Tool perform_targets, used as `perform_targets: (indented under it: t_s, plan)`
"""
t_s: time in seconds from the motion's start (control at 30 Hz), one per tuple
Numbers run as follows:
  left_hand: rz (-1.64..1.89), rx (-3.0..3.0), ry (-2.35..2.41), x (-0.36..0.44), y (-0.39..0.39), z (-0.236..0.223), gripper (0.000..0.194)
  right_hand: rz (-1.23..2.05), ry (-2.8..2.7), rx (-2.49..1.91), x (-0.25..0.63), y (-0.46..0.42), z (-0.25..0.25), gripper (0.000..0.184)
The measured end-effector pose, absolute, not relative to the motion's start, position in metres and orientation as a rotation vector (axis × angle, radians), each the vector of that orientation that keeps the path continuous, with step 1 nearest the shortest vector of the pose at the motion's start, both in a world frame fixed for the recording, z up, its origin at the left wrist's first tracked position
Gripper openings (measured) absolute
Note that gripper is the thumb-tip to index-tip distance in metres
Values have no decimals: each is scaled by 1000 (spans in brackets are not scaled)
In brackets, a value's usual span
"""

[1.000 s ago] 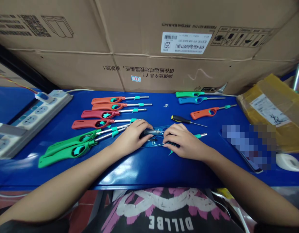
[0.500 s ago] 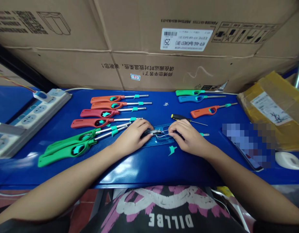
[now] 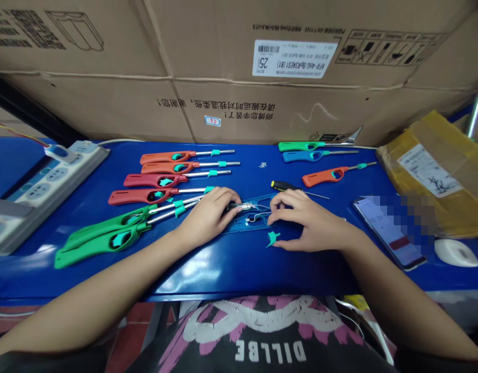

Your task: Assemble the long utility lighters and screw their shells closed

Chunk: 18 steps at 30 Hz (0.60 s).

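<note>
Hands (image 3: pixel 212 212), two, flank one blue casing (image 3: pixel 241 225) amid nine lighters (image 3: pixel 124 197), one screwdriver (image 3: pixel 284 185)

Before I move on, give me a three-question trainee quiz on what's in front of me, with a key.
1. Count: how many green plastic lighters with metal barrels lie on the left side of the glossy blue tabletop?
2. True or false: part of a blue plastic casing shows between the left hand and the right hand.
3. Choose: which hand is nearest the small teal plastic piece? A) left B) right

Key: 1. Two. 2. True. 3. B.
</note>
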<state>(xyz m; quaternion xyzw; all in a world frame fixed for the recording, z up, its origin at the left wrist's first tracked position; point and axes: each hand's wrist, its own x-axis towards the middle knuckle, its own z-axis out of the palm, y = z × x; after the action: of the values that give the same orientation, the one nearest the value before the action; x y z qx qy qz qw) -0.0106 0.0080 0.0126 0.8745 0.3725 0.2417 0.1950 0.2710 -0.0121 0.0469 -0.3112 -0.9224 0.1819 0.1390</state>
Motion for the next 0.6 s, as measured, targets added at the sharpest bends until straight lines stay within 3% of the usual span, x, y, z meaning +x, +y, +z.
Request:
perform_targets:
  t_s: [0.17, 0.3, 0.6]
  plan:
    - [771, 2425, 1007, -13, 8, 19, 17, 580, -2750, -852, 266, -17, 43, 13]
    - [736, 2499, 939, -16, 7, 24, 17, 625, -2635, -882, 265, -17, 44, 13]
    - [493, 2809, 687, -21, -1, 38, 28, 155, -2524, -1227, 285, 1, 35, 14]
